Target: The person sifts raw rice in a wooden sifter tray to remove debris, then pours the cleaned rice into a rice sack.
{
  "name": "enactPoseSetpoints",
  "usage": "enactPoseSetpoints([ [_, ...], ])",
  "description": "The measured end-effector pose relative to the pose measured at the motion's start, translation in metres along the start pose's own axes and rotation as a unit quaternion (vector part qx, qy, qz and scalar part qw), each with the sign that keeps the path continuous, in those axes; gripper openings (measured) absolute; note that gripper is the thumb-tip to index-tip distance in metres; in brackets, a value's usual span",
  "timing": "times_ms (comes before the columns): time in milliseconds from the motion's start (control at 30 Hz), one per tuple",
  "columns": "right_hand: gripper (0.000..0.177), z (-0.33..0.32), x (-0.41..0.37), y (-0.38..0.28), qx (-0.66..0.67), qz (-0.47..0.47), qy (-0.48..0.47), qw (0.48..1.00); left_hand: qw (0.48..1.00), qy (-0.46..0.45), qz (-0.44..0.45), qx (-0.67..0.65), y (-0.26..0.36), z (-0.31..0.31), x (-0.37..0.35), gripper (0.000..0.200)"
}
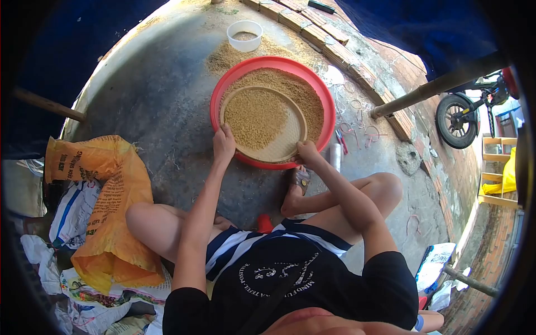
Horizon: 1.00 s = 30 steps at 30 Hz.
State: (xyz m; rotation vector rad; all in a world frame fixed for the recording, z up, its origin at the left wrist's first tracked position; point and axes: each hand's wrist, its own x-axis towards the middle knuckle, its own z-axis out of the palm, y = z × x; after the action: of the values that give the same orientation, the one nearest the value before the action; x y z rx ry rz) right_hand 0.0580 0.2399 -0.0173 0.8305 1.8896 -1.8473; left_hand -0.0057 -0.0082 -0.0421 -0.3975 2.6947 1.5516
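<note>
My left hand (224,143) grips the left side of a round sieve (290,135) with a tan rim. On its lower right edge, my right hand (308,152) is closed on the same rim. A layer of yellowish-brown grain (251,116) covers the upper and left part of the mesh, while the lower right part shows bare. The sieve is over a large red basin (330,114), overlapping its lower left part. More grain (304,92) lies in the basin around the sieve's upper right side. Some fingers are hidden beneath the rim.
Beyond the basin a clear plastic tub (244,28) stands by a grain heap (222,58). An orange sack (120,195) lies left. Pliers (341,142), a silvery can (335,157) and ties are right of the basin. Bricks (335,53) edge the concrete floor; a wheel (456,121) stands far right.
</note>
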Motion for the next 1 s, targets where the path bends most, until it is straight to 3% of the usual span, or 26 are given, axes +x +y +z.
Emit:
enactPoseSetpoints([
  [67,0.023,-0.004,-0.003,0.008,-0.177,0.030,-0.069,0.981,0.948,0.139,0.278,0.070,-0.028,0.010,0.007,0.047],
  [100,0.023,-0.001,-0.005,0.008,-0.182,0.030,-0.069,0.980,0.949,0.142,0.275,0.068,-0.029,0.005,0.003,0.047],
  [167,0.021,0.009,-0.004,0.004,-0.068,-0.056,-0.037,0.995,0.999,0.004,0.026,-0.025,-0.029,-0.004,-0.005,0.045],
  [200,0.018,0.010,-0.002,-0.002,-0.110,-0.054,-0.044,0.992,1.000,-0.009,-0.007,-0.028,-0.023,-0.008,-0.008,0.042],
  [233,0.018,0.014,-0.012,-0.011,-0.106,-0.055,-0.043,0.992,1.000,-0.010,-0.004,-0.025,-0.013,-0.014,-0.010,0.042],
  [300,0.018,0.018,-0.034,-0.033,-0.058,-0.214,0.003,0.975,0.987,0.039,0.049,-0.146,0.012,-0.024,-0.012,0.042],
  [333,0.018,0.018,-0.044,-0.045,-0.058,-0.216,0.005,0.975,0.987,0.038,0.052,-0.147,0.028,-0.032,-0.012,0.042],
  [400,0.022,0.015,-0.058,-0.063,-0.071,-0.313,-0.001,0.947,0.954,0.083,0.148,-0.247,0.052,-0.043,-0.014,0.041],
  [533,0.021,0.014,-0.035,-0.047,-0.009,-0.295,-0.027,0.955,0.984,0.053,0.116,-0.124,0.027,-0.034,-0.001,0.041],
  [600,0.021,0.013,-0.009,-0.021,-0.032,-0.105,-0.026,0.994,0.993,-0.009,-0.031,-0.112,0.017,-0.019,-0.012,0.042],
  [700,0.015,0.005,-0.004,-0.003,-0.041,-0.044,-0.059,0.996,0.996,-0.009,-0.043,-0.081,-0.006,-0.003,-0.015,0.045],
  [833,0.016,0.002,-0.013,-0.018,-0.075,-0.037,-0.073,0.994,0.994,-0.050,-0.067,-0.071,0.008,-0.016,-0.012,0.045],
  [900,0.023,0.007,-0.033,-0.041,-0.029,-0.188,-0.035,0.981,0.989,0.031,0.067,-0.128,0.029,-0.030,-0.013,0.044],
  [933,0.023,0.009,-0.045,-0.054,-0.029,-0.191,-0.034,0.981,0.971,0.069,0.128,-0.193,0.056,-0.039,-0.021,0.044],
  [1000,0.022,0.012,-0.064,-0.070,-0.003,-0.327,-0.028,0.944,0.959,0.087,0.168,-0.209,0.074,-0.050,-0.021,0.044],
])
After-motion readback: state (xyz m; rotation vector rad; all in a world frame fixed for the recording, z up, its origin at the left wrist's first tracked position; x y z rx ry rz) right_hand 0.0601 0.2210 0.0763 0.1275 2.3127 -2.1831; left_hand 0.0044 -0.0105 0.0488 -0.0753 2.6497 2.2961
